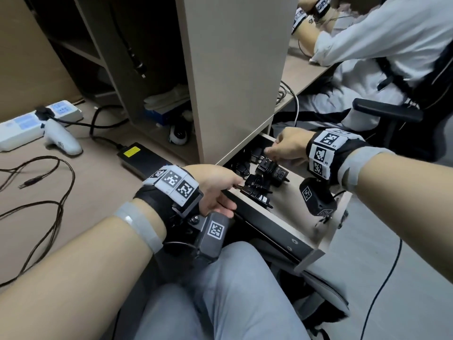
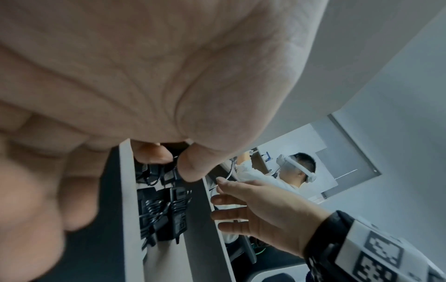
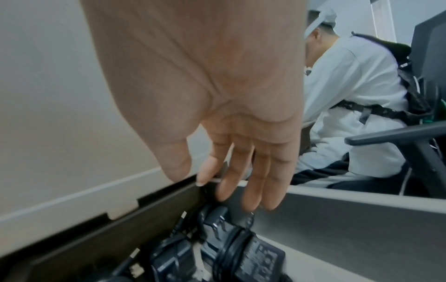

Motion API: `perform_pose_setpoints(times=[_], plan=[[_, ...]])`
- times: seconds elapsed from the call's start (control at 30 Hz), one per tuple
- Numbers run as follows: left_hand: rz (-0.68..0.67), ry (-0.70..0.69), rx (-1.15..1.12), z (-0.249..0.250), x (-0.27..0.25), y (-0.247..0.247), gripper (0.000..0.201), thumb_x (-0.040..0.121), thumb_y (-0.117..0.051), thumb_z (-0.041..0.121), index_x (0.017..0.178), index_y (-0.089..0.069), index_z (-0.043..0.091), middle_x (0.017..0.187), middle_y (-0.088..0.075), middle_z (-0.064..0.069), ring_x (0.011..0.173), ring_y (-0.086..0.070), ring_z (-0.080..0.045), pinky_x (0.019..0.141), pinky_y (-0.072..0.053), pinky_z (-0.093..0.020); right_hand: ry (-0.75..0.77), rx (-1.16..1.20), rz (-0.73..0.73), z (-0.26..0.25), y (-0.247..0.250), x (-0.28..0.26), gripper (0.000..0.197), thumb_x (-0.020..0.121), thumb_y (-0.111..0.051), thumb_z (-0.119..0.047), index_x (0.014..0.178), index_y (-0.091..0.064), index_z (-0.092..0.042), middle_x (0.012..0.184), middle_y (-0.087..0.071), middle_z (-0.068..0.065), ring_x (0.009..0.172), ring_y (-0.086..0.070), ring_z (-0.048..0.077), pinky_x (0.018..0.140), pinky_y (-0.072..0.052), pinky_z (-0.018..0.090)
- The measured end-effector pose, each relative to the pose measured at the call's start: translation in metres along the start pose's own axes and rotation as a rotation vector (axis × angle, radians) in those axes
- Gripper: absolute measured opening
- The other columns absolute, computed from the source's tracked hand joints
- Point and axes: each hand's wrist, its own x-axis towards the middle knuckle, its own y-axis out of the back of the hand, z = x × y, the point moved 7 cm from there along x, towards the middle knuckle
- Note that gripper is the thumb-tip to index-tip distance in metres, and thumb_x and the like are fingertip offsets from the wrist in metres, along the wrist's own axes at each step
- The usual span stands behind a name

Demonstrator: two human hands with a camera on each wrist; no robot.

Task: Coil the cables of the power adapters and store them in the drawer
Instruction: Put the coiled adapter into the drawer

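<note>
The drawer (image 1: pixel 289 217) stands pulled out from under the desk. Several black power adapters (image 1: pixel 259 186) with coiled cables lie at its back. My left hand (image 1: pixel 232 192) straddles the drawer's left wall (image 2: pixel 128 209). Its thumb and forefinger (image 2: pixel 149 154) pinch something black inside, an adapter or its cable, above the coiled adapters (image 2: pixel 173 215). The other fingers curl outside the wall. My right hand (image 1: pixel 269 150) hovers over the back of the drawer with straight fingers (image 3: pixel 253 181) just above an adapter (image 3: pixel 253 253), holding nothing.
On the desk to the left lie a large black power brick (image 1: pixel 139 155), a white power strip (image 1: pixel 29 121), a white controller (image 1: pixel 61 141) and loose cables (image 1: pixel 36 192). A partition panel (image 1: pixel 232 69) rises above the drawer. Another person (image 1: pixel 367 45) sits at the right.
</note>
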Motion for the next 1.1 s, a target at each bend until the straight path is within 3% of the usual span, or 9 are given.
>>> perform_pose_setpoints(times=[0.17,0.27,0.37,0.57,0.7,0.8,0.9,1.0,1.1], plan=[[-0.021,-0.061,-0.040,-0.021,-0.062,0.033,0.042,0.101,-0.045,0.042,0.063,-0.033,0.027,0.059,-0.026,0.007,0.044,-0.021,-0.010,0.040,-0.012,-0.018,0.241,0.311,-0.375,-0.075,-0.026,-0.067,0.015,0.089,-0.079,-0.005,0.078,-0.068,-0.001,0.073,-0.069,0.015,0.073,-0.069,0.024,0.086,-0.063,0.039],[0.097,-0.104,-0.026,-0.047,-0.108,0.071,0.042,0.096,-0.047,0.036,0.058,-0.031,0.027,0.059,-0.020,0.008,0.044,-0.014,-0.009,0.041,-0.011,-0.017,0.350,0.263,-0.459,-0.129,-0.038,-0.106,0.018,0.091,-0.076,-0.002,0.076,-0.066,-0.001,0.071,-0.066,0.016,0.069,-0.071,0.023,0.074,-0.063,0.034],[0.235,-0.125,-0.098,-0.086,-0.153,0.113,0.042,0.096,-0.049,0.035,0.057,-0.034,0.027,0.057,-0.024,0.009,0.044,-0.017,-0.009,0.042,-0.010,-0.018,0.437,0.251,-0.480,-0.186,-0.054,-0.135,0.018,0.091,-0.075,-0.001,0.078,-0.063,-0.002,0.075,-0.065,0.018,0.078,-0.071,0.027,0.083,-0.063,0.039],[0.545,-0.153,-0.367,-0.198,-0.233,0.184,0.044,0.103,-0.046,0.041,0.063,-0.035,0.028,0.057,-0.024,0.009,0.042,-0.016,-0.007,0.040,-0.009,-0.015,0.656,0.249,-0.509,-0.308,-0.112,-0.188,0.014,0.093,-0.074,-0.003,0.092,-0.060,-0.004,0.077,-0.060,0.017,0.074,-0.065,0.025,0.071,-0.065,0.030],[0.868,-0.166,-0.591,-0.290,-0.285,0.218,0.033,0.104,-0.051,0.042,0.075,-0.044,0.027,0.063,-0.040,0.006,0.045,-0.033,-0.009,0.044,-0.019,-0.016,0.748,0.306,-0.637,-0.388,-0.167,-0.218,0.011,0.103,-0.059,-0.004,0.113,-0.056,-0.008,0.091,-0.072,0.013,0.077,-0.071,0.025,0.096,-0.058,0.050],[1.000,-0.122,-0.703,-0.355,-0.316,0.225,0.023,0.102,-0.053,0.036,0.083,-0.054,0.023,0.071,-0.052,0.004,0.049,-0.045,-0.011,0.051,-0.028,-0.020,0.796,0.263,-0.657,-0.436,-0.206,-0.241,0.019,0.109,-0.048,-0.014,0.120,-0.060,-0.006,0.080,-0.067,0.004,0.066,-0.067,0.021,0.090,-0.060,0.052],[1.123,-0.060,-0.787,-0.410,-0.343,0.230,0.014,0.100,-0.054,0.030,0.094,-0.060,0.019,0.079,-0.059,0.002,0.054,-0.052,-0.011,0.050,-0.034,-0.020,0.837,0.211,-0.664,-0.474,-0.240,-0.262,0.025,0.105,-0.056,-0.020,0.121,-0.065,-0.002,0.066,-0.052,-0.001,0.052,-0.054,0.014,0.081,-0.064,0.047],[1.221,0.014,-0.838,-0.454,-0.363,0.233,0.012,0.101,-0.055,0.025,0.104,-0.059,0.015,0.088,-0.062,-0.001,0.062,-0.055,-0.012,0.057,-0.039,-0.024,0.901,0.184,-0.664,-0.505,-0.269,-0.280,0.018,0.099,-0.067,-0.021,0.114,-0.063,-0.012,0.087,-0.059,0.004,0.067,-0.058,0.016,0.080,-0.064,0.044],[1.212,0.044,-0.876,-0.481,-0.369,0.231,0.015,0.100,-0.058,0.022,0.112,-0.059,0.014,0.100,-0.068,-0.002,0.065,-0.060,-0.014,0.056,-0.041,-0.026,1.023,0.029,-0.509,-0.533,-0.285,-0.290,0.034,0.090,-0.076,-0.016,0.119,-0.060,-0.023,0.116,-0.061,0.002,0.087,-0.061,0.015,0.069,-0.054,0.028]])
